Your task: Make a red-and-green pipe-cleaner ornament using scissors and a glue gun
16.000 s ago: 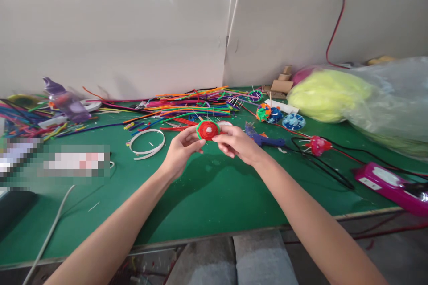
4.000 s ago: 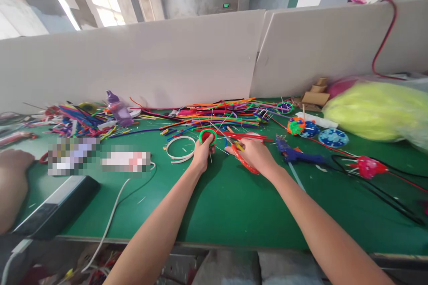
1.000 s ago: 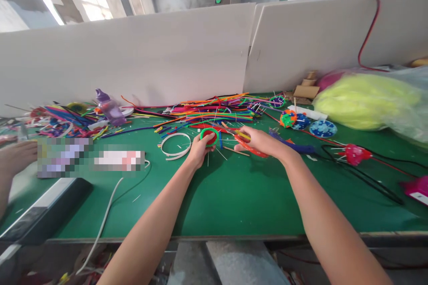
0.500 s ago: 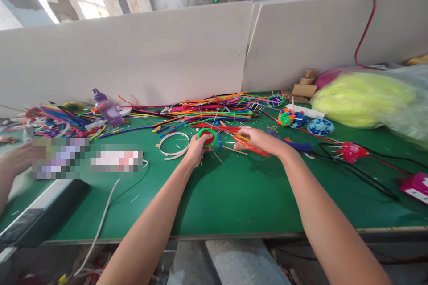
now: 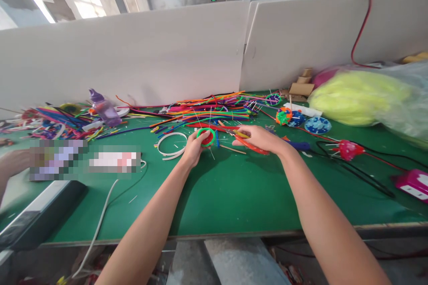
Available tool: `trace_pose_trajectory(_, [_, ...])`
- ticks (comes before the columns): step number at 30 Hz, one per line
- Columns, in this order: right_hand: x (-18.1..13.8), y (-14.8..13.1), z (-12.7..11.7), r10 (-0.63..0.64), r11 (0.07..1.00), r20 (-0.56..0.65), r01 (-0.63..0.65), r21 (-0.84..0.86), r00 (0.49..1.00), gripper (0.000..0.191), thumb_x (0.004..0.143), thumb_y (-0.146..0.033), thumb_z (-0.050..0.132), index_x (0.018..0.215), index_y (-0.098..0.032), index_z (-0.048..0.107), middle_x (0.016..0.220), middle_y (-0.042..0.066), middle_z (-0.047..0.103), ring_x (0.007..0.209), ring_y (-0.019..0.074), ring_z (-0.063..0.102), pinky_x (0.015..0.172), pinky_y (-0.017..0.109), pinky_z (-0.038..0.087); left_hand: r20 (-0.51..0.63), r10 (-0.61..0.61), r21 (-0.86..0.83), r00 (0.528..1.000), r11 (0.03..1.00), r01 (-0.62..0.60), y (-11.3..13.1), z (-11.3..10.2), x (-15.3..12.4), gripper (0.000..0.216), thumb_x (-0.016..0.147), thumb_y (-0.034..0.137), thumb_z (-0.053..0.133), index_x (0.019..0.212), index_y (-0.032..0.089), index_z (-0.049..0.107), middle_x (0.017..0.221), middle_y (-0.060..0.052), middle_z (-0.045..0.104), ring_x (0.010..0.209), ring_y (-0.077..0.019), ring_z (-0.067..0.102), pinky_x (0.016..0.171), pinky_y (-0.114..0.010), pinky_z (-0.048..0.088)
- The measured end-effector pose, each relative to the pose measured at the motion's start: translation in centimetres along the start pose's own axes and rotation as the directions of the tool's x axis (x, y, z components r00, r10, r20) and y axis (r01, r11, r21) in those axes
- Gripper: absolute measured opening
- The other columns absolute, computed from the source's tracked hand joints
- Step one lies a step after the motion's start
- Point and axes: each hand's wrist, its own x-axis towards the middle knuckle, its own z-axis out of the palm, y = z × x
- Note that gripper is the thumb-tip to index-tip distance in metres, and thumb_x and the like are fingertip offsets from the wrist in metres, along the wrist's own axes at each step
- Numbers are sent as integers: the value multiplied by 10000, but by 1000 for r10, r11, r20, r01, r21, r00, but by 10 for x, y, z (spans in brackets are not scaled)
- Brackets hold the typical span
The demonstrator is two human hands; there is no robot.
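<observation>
My left hand (image 5: 193, 146) is closed around a round piece with a green fuzzy rim and a red middle (image 5: 207, 137). My thumb presses on its face, and thin pale wires stick out from it above and below. To the right, my right hand (image 5: 256, 139) grips pliers with orange-red handles (image 5: 252, 146). Their jaws point left toward the round piece, with a gap between. Between my hands lie a short blue piece (image 5: 217, 139) and a thin wooden stick (image 5: 233, 148). A coiled white strip (image 5: 159, 145) rests left of my left hand.
Pipe cleaners (image 5: 207, 109) are heaped along the back of the green table (image 5: 234, 200). A purple bottle (image 5: 105, 109) stands back left, near a power strip (image 5: 43, 213) and another person's hand (image 5: 15, 162). Finished-looking fuzzy balls (image 5: 296, 118) and bagged yellow material (image 5: 357, 98) are at right.
The view has shifted slightly. A pale wire that stuck out rightward from the round piece no longer shows, and the round piece has turned a little in my left hand.
</observation>
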Motion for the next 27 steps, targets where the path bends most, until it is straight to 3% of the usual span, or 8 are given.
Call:
trace_pose_trajectory(15, [-1,-3,0,34,999,16,-34,-18,999,546,662,-697,649,805,-170,638,764,21,631,708,173,546,609,257,353,-6,21,110,1000,994,-20,-1,3,-2,301,643,413,754,731,159,619,702,1,577,648,-122,530,537,-237,448])
trace_pose_trajectory(27, [4,4,3,-12,998,38,9,65,999,571,643,-697,663,814,-154,702,776,39,647,702,186,562,637,277,397,-31,52,136,998,990,-48,0,6,-2,293,645,418,738,705,160,614,681,0,560,633,-123,520,522,-229,438])
